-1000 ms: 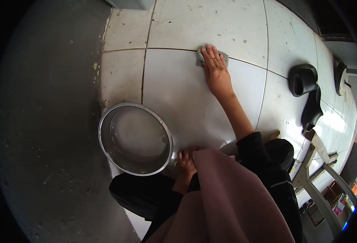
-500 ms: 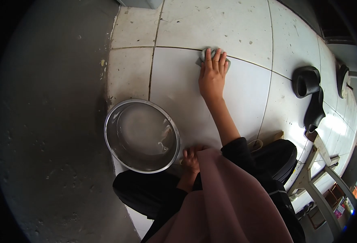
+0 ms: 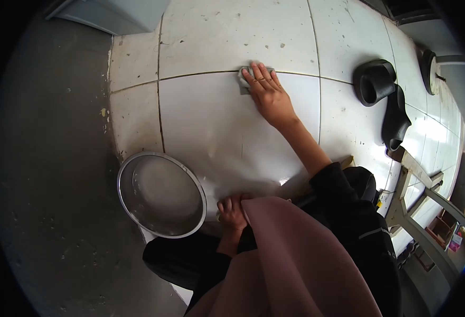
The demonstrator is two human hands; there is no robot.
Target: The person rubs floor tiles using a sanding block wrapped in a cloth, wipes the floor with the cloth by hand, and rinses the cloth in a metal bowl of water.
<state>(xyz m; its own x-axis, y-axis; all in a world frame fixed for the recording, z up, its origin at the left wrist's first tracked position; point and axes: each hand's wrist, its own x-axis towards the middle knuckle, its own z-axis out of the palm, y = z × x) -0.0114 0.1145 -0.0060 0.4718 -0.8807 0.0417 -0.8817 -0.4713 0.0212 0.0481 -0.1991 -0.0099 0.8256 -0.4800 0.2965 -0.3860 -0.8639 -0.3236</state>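
My right hand [image 3: 269,98] presses a grey cloth [image 3: 244,83] against a smooth white floor tile [image 3: 206,116], at its far grout line. Its fingers lie over the cloth, which shows at their tips and sides. My left hand [image 3: 233,213] is low on the near side of that tile, just right of a round metal basin [image 3: 203,198]. Its fingers look slightly bent and apart, partly hidden by a pink-brown drape of fabric [image 3: 290,248]. Pale, see-through liquid seems to be in the basin.
Black slippers [image 3: 375,83] lie on the tiles to the right. A wooden frame with legs [image 3: 414,232] stands at lower right. Dark grey floor [image 3: 58,185] runs along the left, beside the tile edge. A grey panel [image 3: 116,16] juts in at the top left.
The view has shifted, so the basin and tiles appear further left. My right hand and the cloth have slid slightly right along the grout line, and the fingers now angle leftward.
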